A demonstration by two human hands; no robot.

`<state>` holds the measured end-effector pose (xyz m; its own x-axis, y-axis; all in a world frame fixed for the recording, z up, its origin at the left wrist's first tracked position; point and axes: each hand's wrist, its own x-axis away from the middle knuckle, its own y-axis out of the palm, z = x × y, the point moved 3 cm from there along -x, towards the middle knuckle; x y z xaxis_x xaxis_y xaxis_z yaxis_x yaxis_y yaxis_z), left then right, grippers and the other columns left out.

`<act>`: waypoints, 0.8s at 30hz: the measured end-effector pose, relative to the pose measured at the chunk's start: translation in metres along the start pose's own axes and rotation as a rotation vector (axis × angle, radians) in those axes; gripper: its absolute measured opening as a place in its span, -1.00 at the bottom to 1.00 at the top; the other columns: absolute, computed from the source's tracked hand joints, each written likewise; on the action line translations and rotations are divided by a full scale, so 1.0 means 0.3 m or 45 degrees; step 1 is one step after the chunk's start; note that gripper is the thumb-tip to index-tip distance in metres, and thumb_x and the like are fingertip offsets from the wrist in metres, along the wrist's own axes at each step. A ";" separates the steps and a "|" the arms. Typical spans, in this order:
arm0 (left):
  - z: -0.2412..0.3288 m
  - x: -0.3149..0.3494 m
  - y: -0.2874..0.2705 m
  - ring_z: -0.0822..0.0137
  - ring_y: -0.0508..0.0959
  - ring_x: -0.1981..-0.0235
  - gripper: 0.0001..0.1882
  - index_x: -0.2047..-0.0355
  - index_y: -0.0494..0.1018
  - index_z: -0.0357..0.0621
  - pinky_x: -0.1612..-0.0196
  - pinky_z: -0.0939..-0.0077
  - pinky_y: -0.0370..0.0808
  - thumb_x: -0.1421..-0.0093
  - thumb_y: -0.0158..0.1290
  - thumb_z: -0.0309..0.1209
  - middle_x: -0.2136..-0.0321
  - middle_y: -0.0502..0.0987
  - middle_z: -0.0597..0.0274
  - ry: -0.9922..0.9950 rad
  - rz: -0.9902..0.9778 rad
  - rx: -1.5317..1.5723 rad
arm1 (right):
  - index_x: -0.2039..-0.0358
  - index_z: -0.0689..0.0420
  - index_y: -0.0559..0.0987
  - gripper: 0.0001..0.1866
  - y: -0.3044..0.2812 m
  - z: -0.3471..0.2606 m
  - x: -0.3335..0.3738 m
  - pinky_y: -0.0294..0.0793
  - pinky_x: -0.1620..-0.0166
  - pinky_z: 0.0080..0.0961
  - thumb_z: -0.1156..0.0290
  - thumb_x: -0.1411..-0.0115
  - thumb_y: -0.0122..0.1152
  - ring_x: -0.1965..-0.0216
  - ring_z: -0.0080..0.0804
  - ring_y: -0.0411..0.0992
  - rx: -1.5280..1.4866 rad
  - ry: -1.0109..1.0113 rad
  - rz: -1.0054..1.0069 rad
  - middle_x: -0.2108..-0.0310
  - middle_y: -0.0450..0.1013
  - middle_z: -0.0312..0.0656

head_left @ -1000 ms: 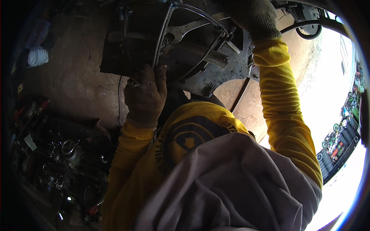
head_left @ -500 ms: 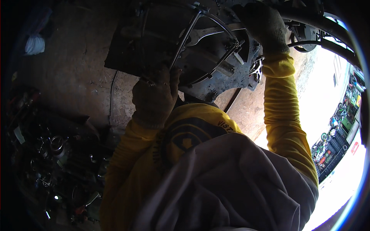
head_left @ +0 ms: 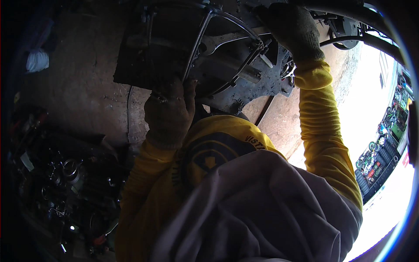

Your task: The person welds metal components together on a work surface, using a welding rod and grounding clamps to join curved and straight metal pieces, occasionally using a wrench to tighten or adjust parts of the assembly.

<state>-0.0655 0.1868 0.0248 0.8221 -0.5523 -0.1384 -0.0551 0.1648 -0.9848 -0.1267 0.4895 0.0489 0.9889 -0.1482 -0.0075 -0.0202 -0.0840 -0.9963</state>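
Observation:
A dark, greasy metal machine part with a flat plate (head_left: 224, 98) fills the upper middle. Thin rods form a cage-like metal frame (head_left: 196, 46) over it. Behind these rods lies a wrench (head_left: 218, 42), its jaw end toward the left. My right hand (head_left: 293, 32), in a dirty knit glove, is closed around the handle end of this wrench at the upper right. My left hand (head_left: 169, 115), also gloved, is at the near edge of the part, where a rod of the frame comes down. Its fingers seem curled on the frame, though deep shadow hides their tips.
Thick dark hoses (head_left: 349, 9) and a round pulley-like part (head_left: 347, 32) are beyond my right hand. Metal rings (head_left: 72, 168) and assorted hardware lie in shadow at the lower left. A white bundle (head_left: 37, 60) is at the far left. Several motorcycles (head_left: 371, 153) stand outside at right.
The machine part and both gloved hands appear slightly farther left and up in the picture. Both hands keep their places on the wrench and the frame.

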 end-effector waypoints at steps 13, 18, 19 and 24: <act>0.019 -0.021 -0.051 0.09 0.62 0.53 -0.69 0.24 0.50 -0.13 0.52 0.24 0.57 -0.35 0.15 -0.12 0.52 0.55 0.12 -0.110 -0.040 0.120 | 0.48 0.10 0.72 -0.53 0.009 -0.103 -0.154 0.57 0.26 -0.07 -0.06 -0.25 0.18 0.37 0.00 0.59 0.100 -0.131 -0.101 0.51 0.59 -0.03; 0.020 -0.046 -0.051 0.23 0.64 0.55 -0.70 0.18 0.52 -0.10 0.55 0.41 0.62 -0.33 0.17 -0.12 0.49 0.60 0.21 -0.047 -0.027 0.228 | 0.18 0.07 0.74 -0.50 0.078 -0.342 -0.458 0.57 0.03 -0.13 -0.10 -0.27 0.13 0.09 0.02 0.60 0.080 -0.813 -0.006 0.23 0.63 0.05; 0.018 -0.042 -0.050 0.23 0.64 0.55 -0.70 0.18 0.52 -0.10 0.55 0.41 0.62 -0.33 0.17 -0.12 0.49 0.60 0.21 -0.043 -0.029 0.219 | 0.13 0.07 0.73 -0.48 0.102 -0.393 -0.485 0.56 -0.01 -0.15 -0.11 -0.27 0.12 0.05 0.01 0.59 0.035 -1.014 0.253 0.17 0.63 0.04; 0.020 -0.031 -0.051 0.21 0.67 0.49 -0.70 0.19 0.53 -0.11 0.50 0.40 0.63 -0.32 0.18 -0.13 0.42 0.64 0.22 -0.169 -0.117 0.182 | 0.04 0.04 0.70 -0.47 -0.013 -0.519 -0.507 0.54 -0.04 -0.17 -0.13 -0.28 0.10 0.04 -0.03 0.58 0.096 -1.028 -0.186 0.15 0.63 0.00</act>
<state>-0.0690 0.1943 0.0418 0.8877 -0.4597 -0.0244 0.0967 0.2380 -0.9664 -0.2998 0.3589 0.0673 0.7828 0.6155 0.0917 0.0984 0.0230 -0.9949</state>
